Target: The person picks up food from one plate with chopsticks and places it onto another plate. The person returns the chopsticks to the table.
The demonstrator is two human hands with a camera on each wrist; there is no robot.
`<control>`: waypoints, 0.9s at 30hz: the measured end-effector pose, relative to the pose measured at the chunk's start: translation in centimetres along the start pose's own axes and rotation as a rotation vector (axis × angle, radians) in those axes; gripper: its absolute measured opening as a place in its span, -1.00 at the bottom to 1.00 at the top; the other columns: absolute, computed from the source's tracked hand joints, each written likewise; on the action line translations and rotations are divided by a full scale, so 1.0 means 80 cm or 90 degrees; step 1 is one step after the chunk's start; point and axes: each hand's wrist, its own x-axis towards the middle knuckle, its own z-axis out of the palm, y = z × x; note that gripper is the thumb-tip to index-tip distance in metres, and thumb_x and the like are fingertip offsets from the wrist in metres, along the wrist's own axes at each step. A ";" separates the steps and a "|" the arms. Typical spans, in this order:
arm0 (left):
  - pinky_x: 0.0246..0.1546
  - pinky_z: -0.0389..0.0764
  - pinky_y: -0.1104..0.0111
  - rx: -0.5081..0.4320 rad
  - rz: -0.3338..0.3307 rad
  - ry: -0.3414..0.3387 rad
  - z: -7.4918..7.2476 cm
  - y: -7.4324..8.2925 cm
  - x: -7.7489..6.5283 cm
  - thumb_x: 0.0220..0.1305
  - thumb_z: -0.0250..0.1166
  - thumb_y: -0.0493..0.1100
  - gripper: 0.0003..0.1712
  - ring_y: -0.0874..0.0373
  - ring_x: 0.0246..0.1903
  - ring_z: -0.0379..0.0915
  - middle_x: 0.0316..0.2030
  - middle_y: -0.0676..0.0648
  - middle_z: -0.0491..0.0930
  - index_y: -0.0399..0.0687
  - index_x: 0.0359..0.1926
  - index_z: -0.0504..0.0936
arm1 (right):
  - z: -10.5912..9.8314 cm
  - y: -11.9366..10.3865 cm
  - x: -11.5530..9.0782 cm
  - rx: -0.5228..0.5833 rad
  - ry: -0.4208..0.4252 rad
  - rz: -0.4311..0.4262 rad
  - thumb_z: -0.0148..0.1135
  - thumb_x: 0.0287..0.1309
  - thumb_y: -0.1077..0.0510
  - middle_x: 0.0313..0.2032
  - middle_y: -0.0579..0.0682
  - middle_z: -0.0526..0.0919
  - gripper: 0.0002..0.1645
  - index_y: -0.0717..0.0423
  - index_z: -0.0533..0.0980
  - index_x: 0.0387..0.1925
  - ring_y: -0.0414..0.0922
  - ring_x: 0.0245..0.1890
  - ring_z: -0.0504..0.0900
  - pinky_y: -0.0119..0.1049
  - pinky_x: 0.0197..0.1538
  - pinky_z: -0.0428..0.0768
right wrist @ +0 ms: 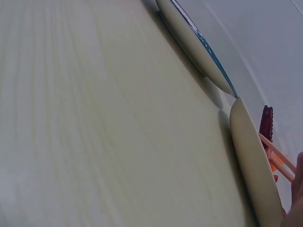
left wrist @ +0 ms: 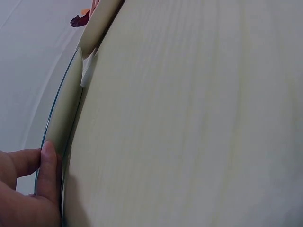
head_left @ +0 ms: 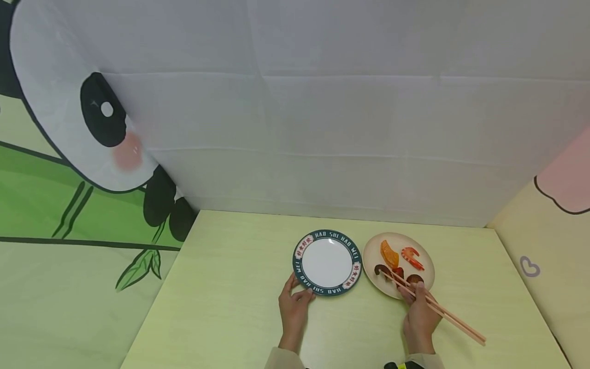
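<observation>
My right hand [head_left: 421, 315] grips a pair of wooden chopsticks [head_left: 454, 318]. Their tips meet a dark brown food piece [head_left: 382, 269], shaped like a mushroom slice, over the left part of the beige plate [head_left: 427, 259]. In the right wrist view that dark piece [right wrist: 266, 125] rises above the plate rim; whether the tips pinch it is unclear. Also on this plate are an orange wedge [head_left: 389, 254], a shrimp [head_left: 412, 258], a red piece [head_left: 398, 271] and a round brown piece [head_left: 415, 279]. My left hand [head_left: 293, 310] holds the near-left rim of a white plate with a green lettered border [head_left: 304, 274].
Both plates stand side by side, rims nearly touching, on a light wooden table [head_left: 221, 287]. A pale cloth wall [head_left: 322, 128] rises behind the table. Printed panels flank it, a cartoon panda [head_left: 103, 110] at the left and a heart [head_left: 529, 267] at the right.
</observation>
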 end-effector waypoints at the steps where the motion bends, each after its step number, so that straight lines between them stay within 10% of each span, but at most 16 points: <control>1: -0.29 0.81 0.28 0.003 0.001 0.002 0.001 0.000 0.001 0.13 0.36 -0.63 -0.14 -0.04 -0.25 0.72 0.15 -0.37 0.48 -0.43 0.48 0.36 | 0.000 0.000 0.000 -0.003 0.001 -0.002 0.23 0.47 0.23 -0.46 0.03 0.80 -0.71 0.36 0.74 -0.29 -0.16 -0.57 0.80 -0.38 -0.38 0.76; 27: -0.28 0.80 0.35 0.008 -0.005 -0.013 -0.002 0.000 0.000 0.18 0.37 -0.55 -0.15 0.08 -0.28 0.72 0.15 -0.33 0.46 -0.36 0.50 0.36 | -0.004 0.004 0.003 -0.060 0.028 -0.009 0.27 0.46 0.17 -0.46 -0.08 0.78 -0.75 0.29 0.74 -0.23 -0.22 -0.56 0.80 -0.42 -0.35 0.76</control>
